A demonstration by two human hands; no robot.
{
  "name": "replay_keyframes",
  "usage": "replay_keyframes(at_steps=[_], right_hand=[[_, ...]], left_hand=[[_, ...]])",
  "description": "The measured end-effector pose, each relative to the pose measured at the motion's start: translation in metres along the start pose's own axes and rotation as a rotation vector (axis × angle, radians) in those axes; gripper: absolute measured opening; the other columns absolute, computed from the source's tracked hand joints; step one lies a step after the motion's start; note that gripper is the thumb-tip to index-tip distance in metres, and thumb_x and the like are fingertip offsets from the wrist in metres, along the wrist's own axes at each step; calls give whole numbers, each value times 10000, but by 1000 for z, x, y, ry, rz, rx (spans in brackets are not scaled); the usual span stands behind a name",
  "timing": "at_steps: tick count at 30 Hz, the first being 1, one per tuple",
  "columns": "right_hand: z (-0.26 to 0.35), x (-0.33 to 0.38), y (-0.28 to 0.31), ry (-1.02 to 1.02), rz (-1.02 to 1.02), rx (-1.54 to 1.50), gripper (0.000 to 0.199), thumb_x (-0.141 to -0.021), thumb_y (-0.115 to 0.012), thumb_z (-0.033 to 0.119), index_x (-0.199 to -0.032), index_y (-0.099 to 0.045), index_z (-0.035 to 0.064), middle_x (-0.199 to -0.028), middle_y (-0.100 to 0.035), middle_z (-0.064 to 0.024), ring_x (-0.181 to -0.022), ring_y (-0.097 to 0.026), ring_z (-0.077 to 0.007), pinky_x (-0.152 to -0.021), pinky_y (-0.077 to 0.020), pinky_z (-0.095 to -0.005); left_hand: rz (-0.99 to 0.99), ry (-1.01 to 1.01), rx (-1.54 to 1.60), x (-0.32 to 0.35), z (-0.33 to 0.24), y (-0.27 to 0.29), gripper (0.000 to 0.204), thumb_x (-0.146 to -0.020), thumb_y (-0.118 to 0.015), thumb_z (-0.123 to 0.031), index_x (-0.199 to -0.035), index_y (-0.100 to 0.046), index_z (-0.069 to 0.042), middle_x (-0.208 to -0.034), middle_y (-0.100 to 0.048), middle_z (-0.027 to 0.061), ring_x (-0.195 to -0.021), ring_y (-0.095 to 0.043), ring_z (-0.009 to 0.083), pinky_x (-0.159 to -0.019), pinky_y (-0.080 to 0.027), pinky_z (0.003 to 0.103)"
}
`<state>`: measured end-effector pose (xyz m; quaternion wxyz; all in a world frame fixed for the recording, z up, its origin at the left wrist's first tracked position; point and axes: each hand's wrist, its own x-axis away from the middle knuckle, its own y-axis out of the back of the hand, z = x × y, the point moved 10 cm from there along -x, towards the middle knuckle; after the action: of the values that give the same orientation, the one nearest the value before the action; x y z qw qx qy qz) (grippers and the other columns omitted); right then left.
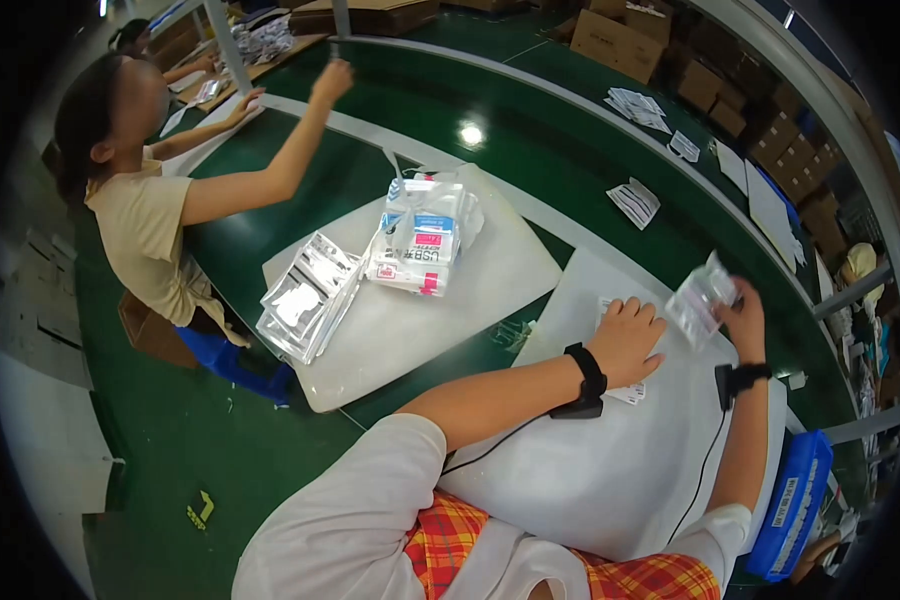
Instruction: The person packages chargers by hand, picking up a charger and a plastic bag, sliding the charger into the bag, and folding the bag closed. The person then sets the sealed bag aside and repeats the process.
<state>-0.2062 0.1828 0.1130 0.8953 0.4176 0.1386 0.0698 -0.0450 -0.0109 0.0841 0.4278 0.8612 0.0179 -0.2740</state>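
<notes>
My left hand (625,337) lies flat, fingers spread, on a white slip of paper (626,392) on the white foam sheet (610,470) before me. My right hand (745,318) is raised over the sheet's far edge and grips a small clear plastic bag (700,300). Both wrists wear black bands with cables running back toward my body.
A second white sheet (490,280) to the left carries a pile of silver foil bags (305,295) and a stack of clear printed packets (420,235). A co-worker in a tan shirt (145,230) reaches over the green conveyor (570,150). A blue bin (790,505) hangs at right; cardboard boxes stand beyond.
</notes>
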Motion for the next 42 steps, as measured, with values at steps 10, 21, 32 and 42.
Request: replay_keyframes(at_steps=[10,21,32,42], right_hand=[[178,67,-97,490,19,-22,576,-797,-667,130,-1328,-451,74,-1361,-412,-178,-1277,-389,-347,-1045,-339,-389],[180,155,-99,377,185,-227,368,-769,-612,26,-1133,-557,45,-1270,-487,-145,-1166,-488,-333,-988,-392,-381],[178,161,-104,391,210,-295,304,-774,-592,-13,-1076,-575,23,-1173,-539,-140,-1083,-538,-316,-927,-428,-336],[181,162,-102,435,195,-313,245,-795,-603,23,-1040,-593,25,-1107,-561,-133,-1027,-564,-321,-885,-459,-348]], left_hand=[[51,-45,-190,17,46,219,342,-694,-738,-298,-901,-597,-66,-906,-582,114,-917,-543,336,-775,-445,420],[128,164,-507,113,136,216,454,-714,-740,-248,-1070,-557,-36,-982,-569,156,-923,-562,362,-803,-484,414],[216,217,-289,103,141,231,333,-823,-640,-88,-1142,-546,-68,-890,-639,142,-774,-638,287,-691,-504,349],[332,369,-148,99,175,237,271,-842,-652,-58,-1111,-637,-32,-753,-615,76,-677,-569,115,-663,-470,241]])
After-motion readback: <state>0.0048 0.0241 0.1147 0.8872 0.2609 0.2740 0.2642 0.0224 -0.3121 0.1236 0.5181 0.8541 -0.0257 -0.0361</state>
